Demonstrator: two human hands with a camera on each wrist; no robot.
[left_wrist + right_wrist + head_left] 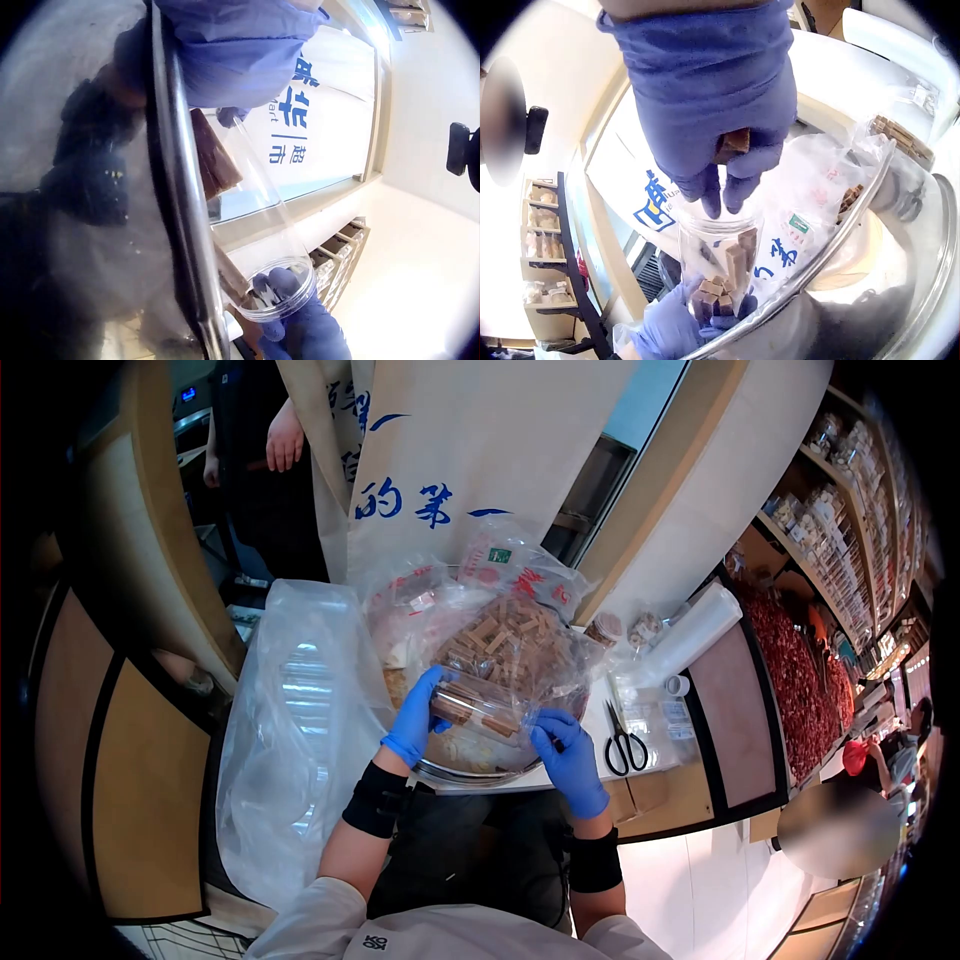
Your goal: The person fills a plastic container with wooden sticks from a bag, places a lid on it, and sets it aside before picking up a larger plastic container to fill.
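In the head view my gloved left hand (pixel 412 718) grips a clear plastic jar (pixel 485 708), tilted on its side over a wide metal basin (pixel 470 778). Several brown bars (pixel 718 294) stand bunched in the jar's lower end. My right hand (pixel 572 760), also in a blue glove, is at the jar's open mouth. A brown bar (pixel 737 139) shows between its curled fingers in the right wrist view, and the fingertips (pixel 735 201) point down at the rim. Behind the jar, a heap of brown bars (pixel 510 635) lies in clear plastic over the basin.
Black-handled scissors (pixel 626 752) lie right of the basin, with a clear plastic roll (pixel 695 630) and small jars (pixel 645 628) beyond. A large plastic bag of clear containers (pixel 300 750) stands left. Another person (pixel 270 470) is behind the hanging cloth (pixel 450 450). Stocked shelves (pixel 850 500) line the right.
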